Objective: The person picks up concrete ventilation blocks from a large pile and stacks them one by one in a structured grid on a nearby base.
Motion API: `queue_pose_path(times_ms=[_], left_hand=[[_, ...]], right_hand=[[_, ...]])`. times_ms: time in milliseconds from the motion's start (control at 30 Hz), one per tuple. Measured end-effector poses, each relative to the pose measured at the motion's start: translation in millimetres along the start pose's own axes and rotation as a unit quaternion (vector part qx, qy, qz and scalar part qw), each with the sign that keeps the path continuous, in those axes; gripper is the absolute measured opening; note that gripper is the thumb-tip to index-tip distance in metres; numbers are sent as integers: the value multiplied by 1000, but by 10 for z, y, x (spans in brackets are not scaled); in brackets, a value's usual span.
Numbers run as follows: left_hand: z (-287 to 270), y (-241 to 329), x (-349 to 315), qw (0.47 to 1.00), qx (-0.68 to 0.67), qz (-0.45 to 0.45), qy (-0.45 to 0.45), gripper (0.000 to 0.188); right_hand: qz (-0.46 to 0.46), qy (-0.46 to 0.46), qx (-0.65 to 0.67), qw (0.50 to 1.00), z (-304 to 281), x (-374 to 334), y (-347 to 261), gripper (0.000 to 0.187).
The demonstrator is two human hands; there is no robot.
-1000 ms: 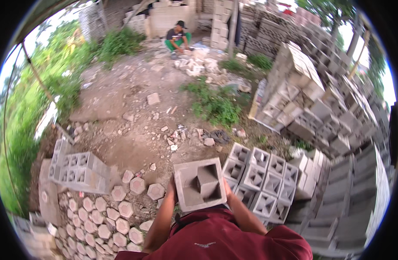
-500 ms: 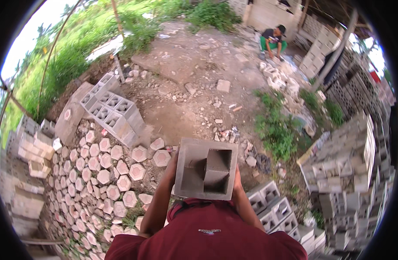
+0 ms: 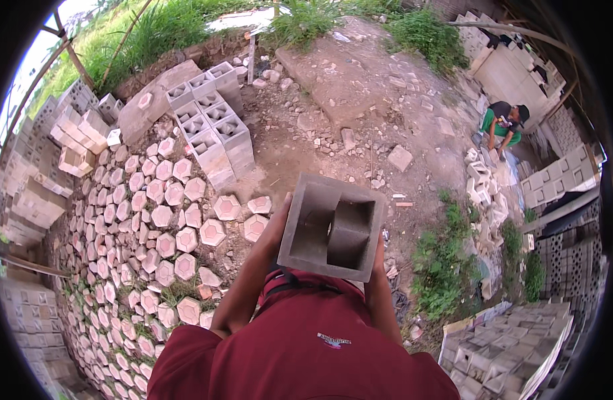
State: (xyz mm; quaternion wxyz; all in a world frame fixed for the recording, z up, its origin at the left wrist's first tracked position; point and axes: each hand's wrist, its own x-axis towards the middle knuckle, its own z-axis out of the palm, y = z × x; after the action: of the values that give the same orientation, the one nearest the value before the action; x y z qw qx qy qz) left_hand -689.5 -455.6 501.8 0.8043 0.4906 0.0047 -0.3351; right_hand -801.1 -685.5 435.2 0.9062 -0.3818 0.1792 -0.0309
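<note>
A grey hollow concrete block [image 3: 350,230] is held out in front of my body, its open cavities facing up toward me. My left hand [image 3: 280,217] presses along its left side, and my right hand [image 3: 378,259] grips the right side. Most of the fingers are hidden behind the block. Ahead and to the left of it stands a low stack of similar hollow blocks [image 3: 223,143] on the dirt.
Hexagonal pavers [image 3: 161,217] cover the ground at left. More concrete blocks [image 3: 80,133] are piled at far left, others [image 3: 510,347] at lower right. Rubble [image 3: 306,127] lies ahead, weeds [image 3: 443,267] at right. A person [image 3: 501,127] crouches at far right beside pale broken pieces [image 3: 485,187].
My view has swung left, so the block stack and the crouching person appear farther right. The concrete block stays in both hands, now a little higher in view and tilted differently.
</note>
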Motion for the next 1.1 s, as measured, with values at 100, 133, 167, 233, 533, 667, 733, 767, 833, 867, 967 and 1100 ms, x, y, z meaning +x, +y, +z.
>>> queue_pose_path(times_ms=[100,133,167,233,533,667,733,767,833,867,967,1100], left_hand=[[-91,67,505,1000,-1,3,3,61],[-161,62,720,1000,0,2,3,60],[-232,76,924,1000,1,2,3,60],[-249,230,1365,999,21,30,1,60],[-577,1275,3294,991,-59,121,22,59],[-835,1690,3851,991,-43,103,71,59],[-947,1859,4118,984,-57,139,95,60],[-1017,1915,4262,980,-65,154,107,60],[-1194,1998,4581,976,-89,148,130,61],[-1277,2040,4766,974,-101,147,140,61],[-1596,2117,5444,953,-141,209,168,62],[-1909,2391,6164,939,-125,228,223,63]], right_hand=[[1,0,-19,1000,199,437,-234,57],[4,6,-20,1000,247,602,-306,56],[8,12,-21,1000,274,797,-351,56],[-6,5,-32,999,167,1334,-460,54],[-35,-88,-72,993,732,3887,-962,50],[11,-108,-84,991,983,4766,-1064,49],[38,-132,-89,987,1200,5234,-1125,49],[51,-140,-88,985,1300,5465,-1131,49],[84,-155,-90,980,1368,5937,-1127,50],[101,-164,-90,977,1388,6225,-1125,51],[150,-209,-82,963,1522,7189,-1075,53],[243,-220,-135,935,1798,8316,-1142,55]])
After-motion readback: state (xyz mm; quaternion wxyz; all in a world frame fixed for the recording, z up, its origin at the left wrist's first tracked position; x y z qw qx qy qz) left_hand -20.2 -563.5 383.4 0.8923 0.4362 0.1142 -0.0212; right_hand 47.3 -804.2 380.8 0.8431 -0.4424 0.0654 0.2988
